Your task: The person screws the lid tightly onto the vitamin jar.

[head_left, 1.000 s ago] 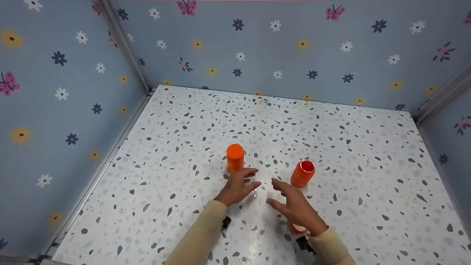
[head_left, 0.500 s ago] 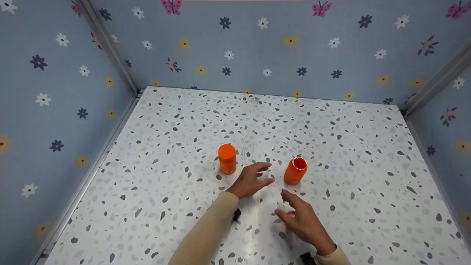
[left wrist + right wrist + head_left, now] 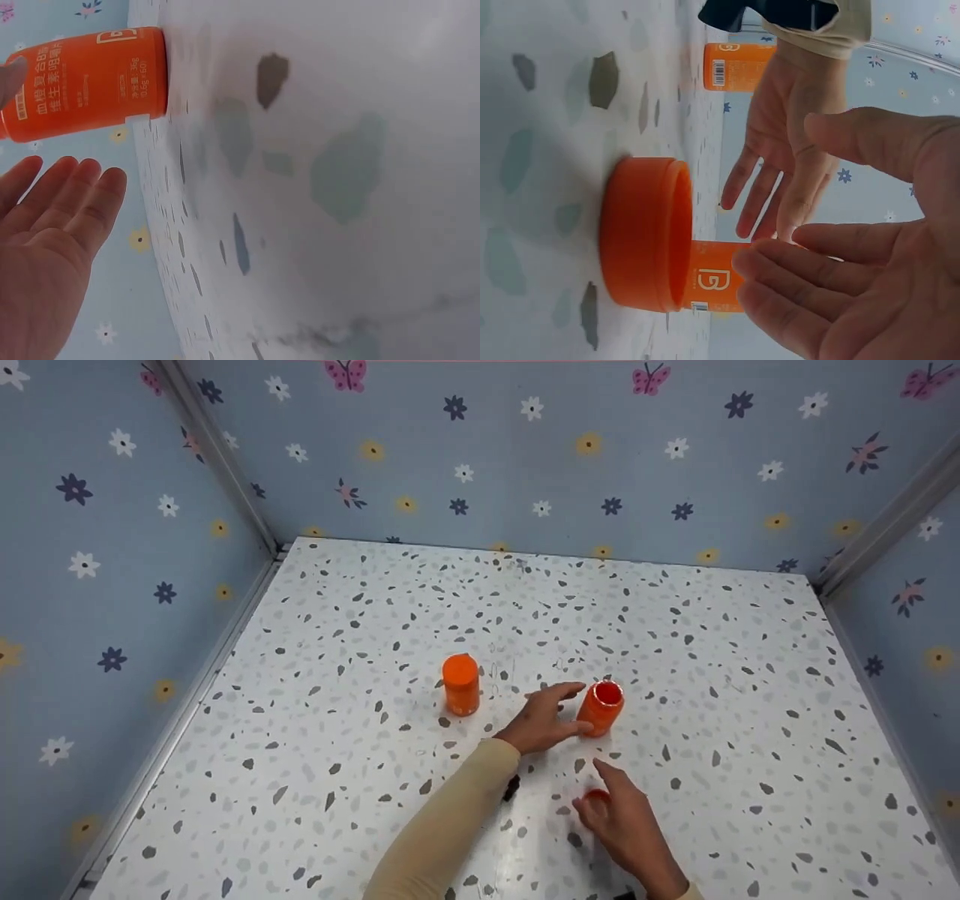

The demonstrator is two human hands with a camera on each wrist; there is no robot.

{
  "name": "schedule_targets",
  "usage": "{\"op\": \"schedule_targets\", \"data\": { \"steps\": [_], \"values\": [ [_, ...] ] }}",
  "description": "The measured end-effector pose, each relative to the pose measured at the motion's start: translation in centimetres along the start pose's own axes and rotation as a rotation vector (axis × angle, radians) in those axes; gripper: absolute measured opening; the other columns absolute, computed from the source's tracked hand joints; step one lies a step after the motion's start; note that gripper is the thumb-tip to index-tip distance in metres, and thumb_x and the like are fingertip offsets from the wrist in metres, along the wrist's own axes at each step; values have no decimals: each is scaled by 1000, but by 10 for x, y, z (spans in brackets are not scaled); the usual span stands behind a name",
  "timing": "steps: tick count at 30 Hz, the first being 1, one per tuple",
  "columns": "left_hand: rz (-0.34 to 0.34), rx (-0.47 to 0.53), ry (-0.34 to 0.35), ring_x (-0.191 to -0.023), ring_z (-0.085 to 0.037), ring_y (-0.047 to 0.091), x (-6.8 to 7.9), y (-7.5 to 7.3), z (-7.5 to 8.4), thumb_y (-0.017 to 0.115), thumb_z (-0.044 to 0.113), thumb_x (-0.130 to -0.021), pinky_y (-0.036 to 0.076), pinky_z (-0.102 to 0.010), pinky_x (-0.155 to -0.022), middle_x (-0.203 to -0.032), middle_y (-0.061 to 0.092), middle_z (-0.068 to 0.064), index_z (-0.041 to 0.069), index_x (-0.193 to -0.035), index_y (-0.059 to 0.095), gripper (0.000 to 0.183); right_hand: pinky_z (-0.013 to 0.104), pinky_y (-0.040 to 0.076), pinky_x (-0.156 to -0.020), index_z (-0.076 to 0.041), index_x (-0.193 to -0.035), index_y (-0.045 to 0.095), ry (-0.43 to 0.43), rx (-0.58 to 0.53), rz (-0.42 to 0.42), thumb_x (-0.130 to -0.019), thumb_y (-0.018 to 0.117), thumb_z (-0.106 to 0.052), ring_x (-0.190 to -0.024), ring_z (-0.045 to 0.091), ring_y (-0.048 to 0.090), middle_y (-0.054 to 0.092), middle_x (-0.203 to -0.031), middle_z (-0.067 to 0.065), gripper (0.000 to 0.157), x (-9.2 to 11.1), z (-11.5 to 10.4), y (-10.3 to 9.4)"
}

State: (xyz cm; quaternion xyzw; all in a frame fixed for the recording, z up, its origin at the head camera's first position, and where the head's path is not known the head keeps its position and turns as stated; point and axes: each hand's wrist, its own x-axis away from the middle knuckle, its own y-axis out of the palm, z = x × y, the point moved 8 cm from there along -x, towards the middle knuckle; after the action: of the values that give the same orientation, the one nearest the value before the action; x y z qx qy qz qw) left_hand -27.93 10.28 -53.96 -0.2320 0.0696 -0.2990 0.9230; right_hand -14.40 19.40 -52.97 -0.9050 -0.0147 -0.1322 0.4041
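Observation:
An uncapped orange bottle [image 3: 601,712] with a red-looking mouth stands upright right of centre. My left hand [image 3: 544,724] reaches up to its left side, fingers and thumb spread apart. In the left wrist view the thumb overlaps the labelled bottle [image 3: 90,86], while the straight fingers [image 3: 97,210] stay apart from it. Nearer to me an orange screw cap [image 3: 641,232] lies on the table, hollow side up. My right hand [image 3: 630,829] hovers beside and over this cap, its fingers extended and holding nothing; it partly hides the cap in the head view.
A second orange bottle [image 3: 461,686], with its lid on, stands to the left of my left hand. The white speckled tabletop [image 3: 360,607] is bounded by blue flower-patterned walls [image 3: 525,450] at the back and both sides.
My left hand has moved right from beside the lidded bottle to the uncapped one. The right hand has shifted slightly toward me around the cap. The head view has turned slightly right.

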Motion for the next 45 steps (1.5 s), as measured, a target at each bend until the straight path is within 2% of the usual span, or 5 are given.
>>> {"op": "schedule_targets", "data": {
  "steps": [7,15,22,30,45],
  "values": [
    [36,18,1,-136,-18,46,-10,2,1,79,19,-88,40,-29,-108,-149,48,-8,4,-149,43,73,56,43,-103,0,-146,46,84,161,-10,-83,82,-17,-125,37,51,49,-143,22,74,-4,8,9],
    [49,55,7,-132,-14,49,-14,9,3,79,16,-87,39,-29,-108,-146,52,-7,5,-147,45,70,54,49,-93,-3,-135,59,23,349,-6,-80,84,-23,-109,35,58,58,-129,19,64,-7,10,17],
    [48,77,13,-124,-8,53,-12,12,4,77,14,-89,39,-27,-108,-138,58,-2,9,-144,48,63,51,53,-84,-3,-129,62,46,353,-96,-78,86,-22,-93,28,58,61,-113,15,60,-6,15,24],
    [27,74,35,-126,-9,51,-2,11,7,76,12,-90,39,-27,-108,-139,57,-2,9,-145,47,63,45,55,-82,-4,-136,58,53,268,-84,-85,80,-26,-88,22,58,57,-116,14,60,-7,14,16],
    [2,-48,131,-125,-15,52,27,2,14,77,13,-88,40,-27,-108,-138,56,-9,5,-143,47,63,46,55,-89,3,-137,54,-72,140,100,-82,80,-15,-104,31,57,46,-122,21,63,-3,-1,-4]
  ]
}}
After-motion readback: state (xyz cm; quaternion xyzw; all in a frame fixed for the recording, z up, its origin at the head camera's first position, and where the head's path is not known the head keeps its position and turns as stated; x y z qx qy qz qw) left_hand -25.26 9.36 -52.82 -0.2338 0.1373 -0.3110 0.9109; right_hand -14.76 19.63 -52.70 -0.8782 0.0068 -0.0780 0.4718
